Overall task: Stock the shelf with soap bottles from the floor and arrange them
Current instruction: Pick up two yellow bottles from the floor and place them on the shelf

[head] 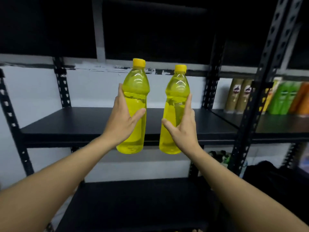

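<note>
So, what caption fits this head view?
Left hand and right hand each hold a yellow bottle before an empty black shelf.

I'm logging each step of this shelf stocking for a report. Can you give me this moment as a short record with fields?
left hand: left hand grips the left bottle
right hand: right hand grips the right bottle
bottles: two, clear, yellow liquid, yellow caps, upright, apart
bottle position: held in the air in front of the black shelf, bases below its front edge
shelf state: black shelf board bare where visible
neighbouring bay: tall cans and green packs at right, blurred
</note>
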